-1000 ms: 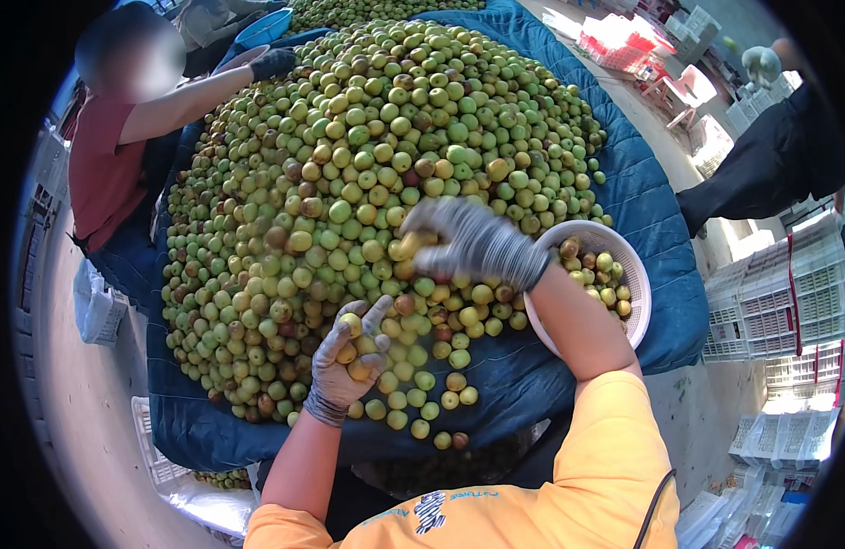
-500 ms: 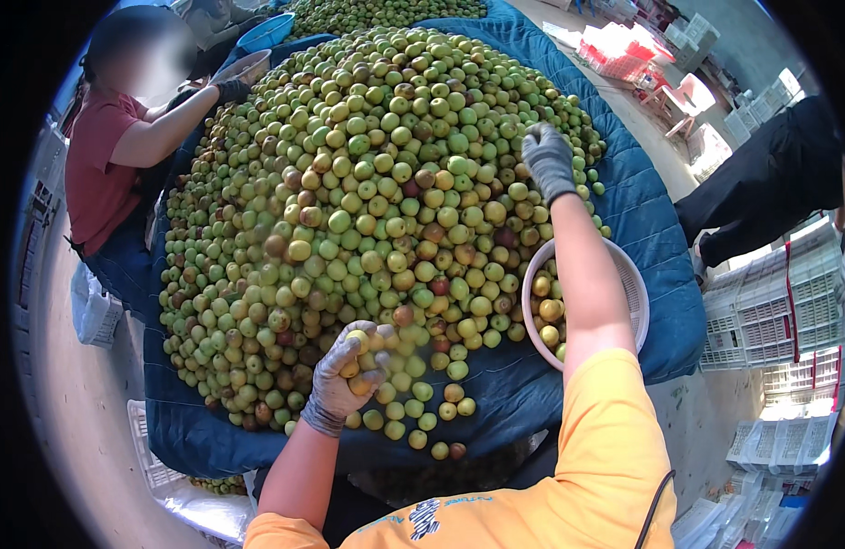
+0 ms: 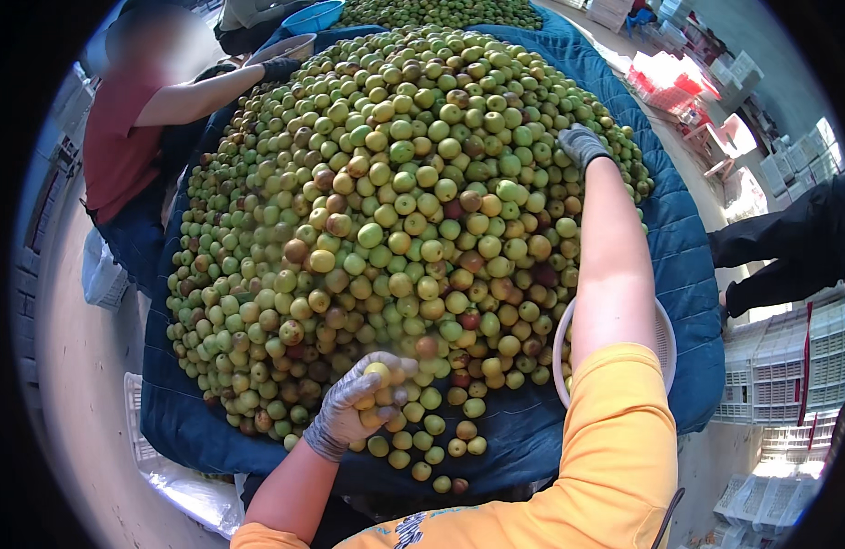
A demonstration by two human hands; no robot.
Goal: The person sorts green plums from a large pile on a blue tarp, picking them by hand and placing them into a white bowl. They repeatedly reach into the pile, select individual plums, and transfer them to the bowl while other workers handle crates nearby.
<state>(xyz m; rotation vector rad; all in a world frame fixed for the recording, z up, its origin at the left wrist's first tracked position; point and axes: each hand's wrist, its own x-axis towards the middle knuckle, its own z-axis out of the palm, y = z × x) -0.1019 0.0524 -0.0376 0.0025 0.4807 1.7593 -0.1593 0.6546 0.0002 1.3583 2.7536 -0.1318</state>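
L grip: angled fwd-R, curled round sev. fruits; pile just beyond. R grip: outstretched fwd, at pile; closure can't tell; basket nearer body.

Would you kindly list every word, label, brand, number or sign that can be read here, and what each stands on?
No text can be quoted reliably.
Yellow short-sleeved fabric shirt: dark and teal print on the front, too small and skewed to read.
Stacked white plastic crates: any markings are too small to read.
Round yellow-green fruits: no labels visible.
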